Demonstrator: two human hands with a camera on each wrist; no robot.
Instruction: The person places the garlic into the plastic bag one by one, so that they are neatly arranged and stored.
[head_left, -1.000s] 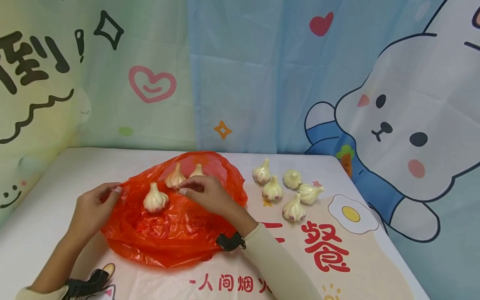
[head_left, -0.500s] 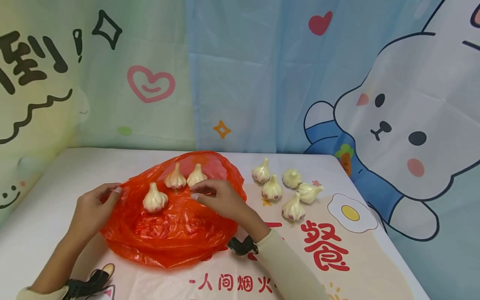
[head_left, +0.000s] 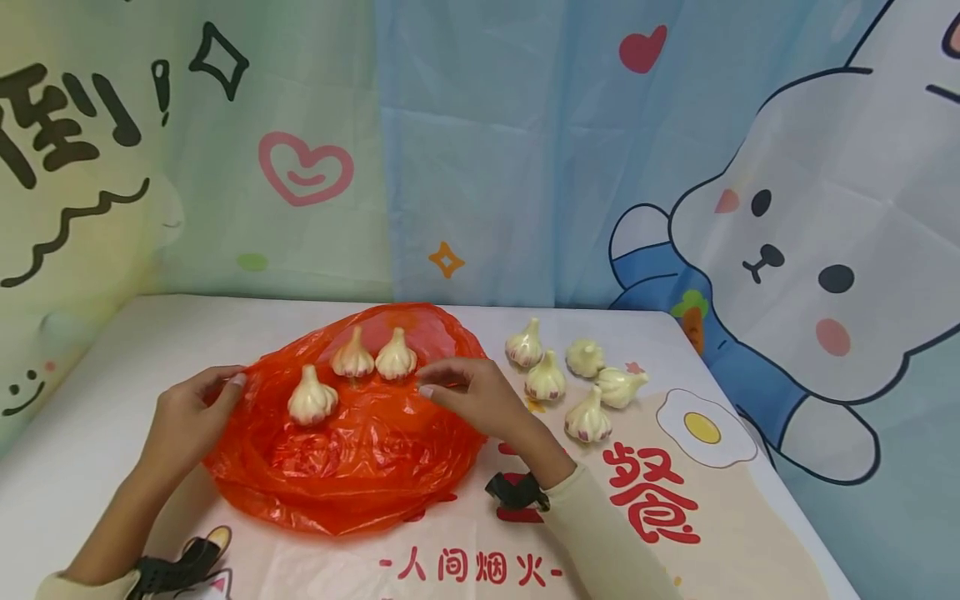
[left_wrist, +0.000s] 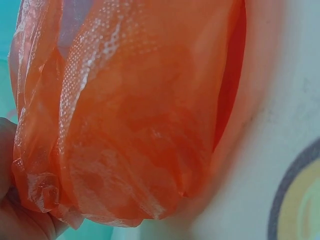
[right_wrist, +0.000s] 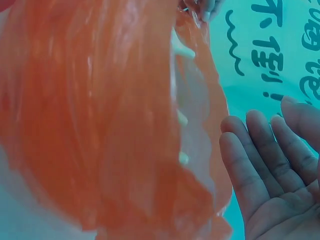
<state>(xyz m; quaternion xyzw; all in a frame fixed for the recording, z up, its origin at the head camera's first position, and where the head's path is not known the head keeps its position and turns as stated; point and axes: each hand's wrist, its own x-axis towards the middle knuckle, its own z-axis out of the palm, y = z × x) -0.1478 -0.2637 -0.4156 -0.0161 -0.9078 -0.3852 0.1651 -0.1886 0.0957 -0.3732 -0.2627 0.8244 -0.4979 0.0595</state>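
An orange-red plastic bag (head_left: 337, 500) lies spread wide on the table, its mouth facing up. Three garlic bulbs sit inside: one garlic bulb (head_left: 312, 397) toward the left, a second garlic bulb (head_left: 352, 353) behind it, and a third garlic bulb (head_left: 396, 355) at the right. My left hand (head_left: 187, 417) pinches the bag's left rim between thumb and fingers. My right hand (head_left: 480, 396) hovers over the bag's right side, just right of the third bulb; in the right wrist view the palm and extended fingers (right_wrist: 260, 165) hold nothing.
Several more garlic bulbs stand in a loose group right of the bag, among them a front garlic bulb (head_left: 588, 417) and a back garlic bulb (head_left: 523, 343). The printed tablecloth (head_left: 750, 533) reaches a cartoon curtain (head_left: 480, 167) behind the table.
My right hand has drawn back rightward, away from the bulbs inside the bag, uncovering the third bulb. My left hand has kept its place on the rim.
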